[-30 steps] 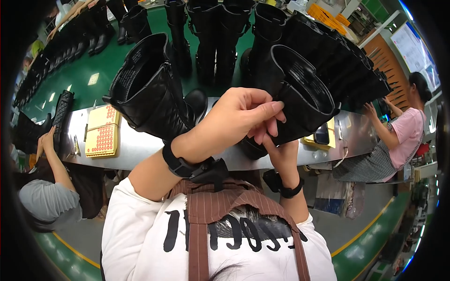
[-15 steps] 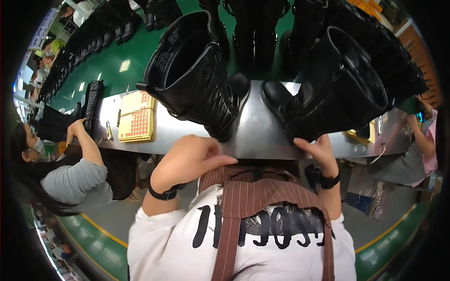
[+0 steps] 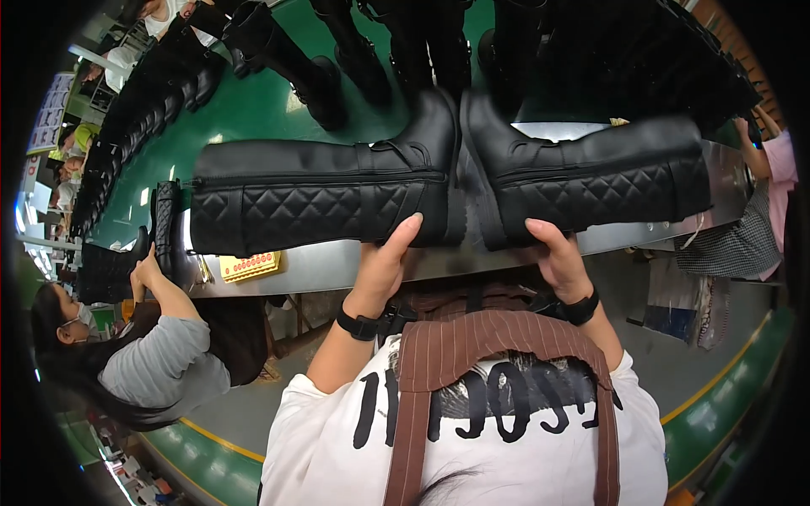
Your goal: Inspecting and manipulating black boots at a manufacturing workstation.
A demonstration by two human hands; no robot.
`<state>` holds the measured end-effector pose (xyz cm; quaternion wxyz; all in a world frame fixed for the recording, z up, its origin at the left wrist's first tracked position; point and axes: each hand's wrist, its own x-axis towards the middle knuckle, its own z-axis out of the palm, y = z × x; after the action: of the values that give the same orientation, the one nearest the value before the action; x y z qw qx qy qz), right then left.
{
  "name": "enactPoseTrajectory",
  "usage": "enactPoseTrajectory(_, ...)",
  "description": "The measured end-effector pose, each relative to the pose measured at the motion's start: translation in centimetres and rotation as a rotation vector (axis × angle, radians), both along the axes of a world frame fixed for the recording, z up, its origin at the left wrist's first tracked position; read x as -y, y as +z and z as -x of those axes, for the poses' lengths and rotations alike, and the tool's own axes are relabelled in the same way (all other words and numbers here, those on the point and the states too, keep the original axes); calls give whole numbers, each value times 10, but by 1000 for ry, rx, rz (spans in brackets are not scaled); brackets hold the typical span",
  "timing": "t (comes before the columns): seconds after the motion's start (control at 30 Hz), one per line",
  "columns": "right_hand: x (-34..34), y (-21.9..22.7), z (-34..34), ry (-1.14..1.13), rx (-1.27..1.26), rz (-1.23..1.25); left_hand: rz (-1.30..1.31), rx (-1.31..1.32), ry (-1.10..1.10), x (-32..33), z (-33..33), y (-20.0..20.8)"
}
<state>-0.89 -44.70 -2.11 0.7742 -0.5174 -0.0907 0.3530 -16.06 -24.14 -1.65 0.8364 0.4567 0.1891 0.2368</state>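
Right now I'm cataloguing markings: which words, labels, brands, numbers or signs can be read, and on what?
Shirt: large black letters, wording not copied here.
Yellow pad: red round marks, too small to read.
Board, far left: too small to read.
Left boot and right boot: no lettering visible.

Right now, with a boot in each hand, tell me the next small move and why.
Probably bring the heels of the left boot and right boot closer: the toes nearly meet, but a gap shows between the heels, and the left hand and right hand hold the boots near there.
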Motion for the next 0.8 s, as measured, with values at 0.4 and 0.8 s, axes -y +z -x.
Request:
enactPoseTrajectory(0.4, -7, 2, 4, 12, 73, -275, 35, 155, -144, 2, -10, 21)
enactPoseTrajectory(0.8, -17, -41, -50, 239, -89, -385, 78, 359, -303, -44, -53, -30)
